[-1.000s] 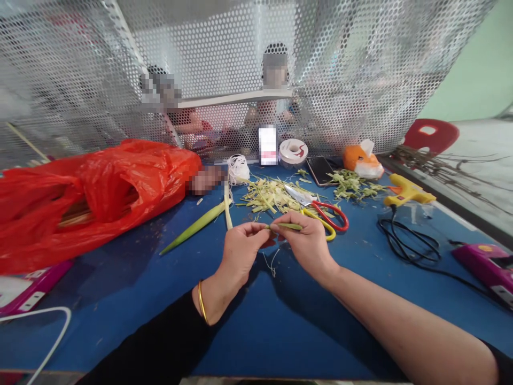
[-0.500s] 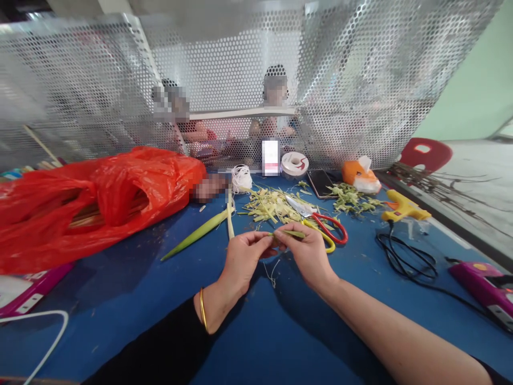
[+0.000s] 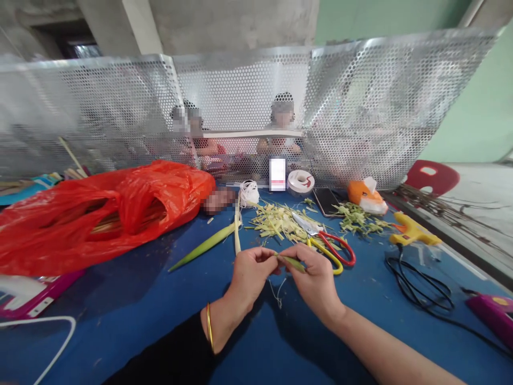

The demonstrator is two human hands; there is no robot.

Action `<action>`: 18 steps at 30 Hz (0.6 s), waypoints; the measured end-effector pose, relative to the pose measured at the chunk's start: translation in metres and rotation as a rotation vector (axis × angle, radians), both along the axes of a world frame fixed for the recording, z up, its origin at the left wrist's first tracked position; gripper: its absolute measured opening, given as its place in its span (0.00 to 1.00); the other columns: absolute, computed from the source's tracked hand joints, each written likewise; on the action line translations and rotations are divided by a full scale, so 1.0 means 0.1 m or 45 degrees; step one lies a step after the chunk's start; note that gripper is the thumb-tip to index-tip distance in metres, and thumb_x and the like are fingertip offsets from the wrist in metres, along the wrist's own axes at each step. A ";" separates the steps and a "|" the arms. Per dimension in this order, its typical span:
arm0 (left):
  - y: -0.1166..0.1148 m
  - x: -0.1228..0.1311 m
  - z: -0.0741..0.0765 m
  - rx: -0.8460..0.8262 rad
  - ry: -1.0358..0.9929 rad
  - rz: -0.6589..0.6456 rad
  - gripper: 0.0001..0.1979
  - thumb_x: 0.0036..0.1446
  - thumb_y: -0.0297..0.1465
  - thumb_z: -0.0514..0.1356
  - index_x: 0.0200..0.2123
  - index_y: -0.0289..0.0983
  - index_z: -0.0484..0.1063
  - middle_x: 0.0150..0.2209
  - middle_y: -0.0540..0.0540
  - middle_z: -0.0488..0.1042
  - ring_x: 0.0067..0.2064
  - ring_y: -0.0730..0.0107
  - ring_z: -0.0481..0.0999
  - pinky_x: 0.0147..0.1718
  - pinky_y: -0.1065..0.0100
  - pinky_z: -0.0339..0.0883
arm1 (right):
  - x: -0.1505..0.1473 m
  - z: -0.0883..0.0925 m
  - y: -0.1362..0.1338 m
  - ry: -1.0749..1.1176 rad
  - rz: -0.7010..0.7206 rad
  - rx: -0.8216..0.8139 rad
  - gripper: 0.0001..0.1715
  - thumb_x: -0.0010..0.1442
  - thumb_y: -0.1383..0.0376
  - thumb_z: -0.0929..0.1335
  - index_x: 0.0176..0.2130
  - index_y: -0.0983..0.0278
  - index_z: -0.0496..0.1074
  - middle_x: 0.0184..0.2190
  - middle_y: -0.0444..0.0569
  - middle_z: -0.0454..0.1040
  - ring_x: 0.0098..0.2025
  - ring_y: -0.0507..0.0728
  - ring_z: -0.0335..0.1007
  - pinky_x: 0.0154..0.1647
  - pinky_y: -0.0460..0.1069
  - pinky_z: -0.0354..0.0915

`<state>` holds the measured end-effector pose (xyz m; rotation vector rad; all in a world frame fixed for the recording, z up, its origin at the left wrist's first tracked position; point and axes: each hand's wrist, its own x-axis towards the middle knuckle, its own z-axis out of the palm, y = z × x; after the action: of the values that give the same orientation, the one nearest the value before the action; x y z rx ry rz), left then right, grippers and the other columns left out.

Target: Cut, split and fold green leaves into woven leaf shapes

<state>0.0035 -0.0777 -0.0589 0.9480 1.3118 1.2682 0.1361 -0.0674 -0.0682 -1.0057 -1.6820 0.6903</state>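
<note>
Both my hands meet above the blue table, fingertips pinched together on a small green leaf piece. My left hand, with a gold bangle at the wrist, grips its narrow end. My right hand holds the wider part, which shows against the palm. Thin pale threads hang below the fingers. Just beyond the right hand lie scissors with one red and one yellow handle. A long green pointed leaf and a pale strip lie to the left of my left hand.
Leaf scraps, white string, a ribbon spool and a phone lie ahead. At left is a red plastic bag; at right, a yellow glue gun with its black cord. People sit behind the perforated metal screen.
The view has tilted up, so everything sits lower in the picture. My hands stay together on the leaf piece, which now slants down more towards my right palm.
</note>
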 end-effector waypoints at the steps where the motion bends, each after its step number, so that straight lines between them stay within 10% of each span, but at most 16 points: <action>1: 0.01 -0.01 0.00 -0.008 -0.016 -0.008 0.02 0.42 0.25 0.64 0.22 0.36 0.77 0.20 0.49 0.77 0.24 0.71 0.75 0.30 0.70 0.71 | 0.01 0.01 0.00 -0.007 0.017 -0.007 0.10 0.57 0.65 0.68 0.25 0.59 0.76 0.23 0.46 0.74 0.28 0.57 0.69 0.32 0.51 0.63; 4: 0.05 -0.07 0.08 -0.035 -0.077 -0.002 0.01 0.41 0.25 0.64 0.22 0.35 0.77 0.20 0.49 0.77 0.23 0.72 0.75 0.29 0.70 0.70 | 0.07 0.06 0.07 0.022 0.068 -0.139 0.04 0.55 0.64 0.70 0.33 0.59 0.78 0.28 0.46 0.77 0.32 0.58 0.72 0.35 0.51 0.66; 7: 0.11 -0.27 0.25 0.024 -0.183 0.108 0.04 0.42 0.27 0.65 0.25 0.34 0.76 0.22 0.48 0.78 0.24 0.72 0.76 0.30 0.71 0.71 | 0.19 0.10 0.19 0.043 0.068 -0.234 0.20 0.49 0.63 0.73 0.45 0.61 0.75 0.36 0.48 0.79 0.38 0.61 0.75 0.43 0.54 0.68; 12: 0.18 -0.82 0.54 0.303 -0.350 0.399 0.08 0.42 0.30 0.67 0.28 0.34 0.75 0.26 0.47 0.79 0.27 0.74 0.76 0.33 0.71 0.71 | 0.37 0.07 0.39 -0.070 -0.138 -0.201 0.16 0.55 0.56 0.69 0.41 0.63 0.74 0.35 0.52 0.79 0.38 0.63 0.75 0.43 0.57 0.68; 18: 0.07 -1.24 0.41 0.210 -0.255 0.493 0.10 0.42 0.31 0.68 0.28 0.33 0.74 0.26 0.46 0.79 0.27 0.73 0.76 0.30 0.73 0.69 | 0.39 -0.02 0.42 -0.283 -0.198 -0.131 0.13 0.55 0.55 0.67 0.37 0.59 0.75 0.35 0.50 0.80 0.39 0.66 0.76 0.41 0.56 0.68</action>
<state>-0.1205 -0.0705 -0.0177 0.6733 1.2834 1.7443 0.1751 -0.0253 -0.0703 -1.3112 -1.7488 0.5839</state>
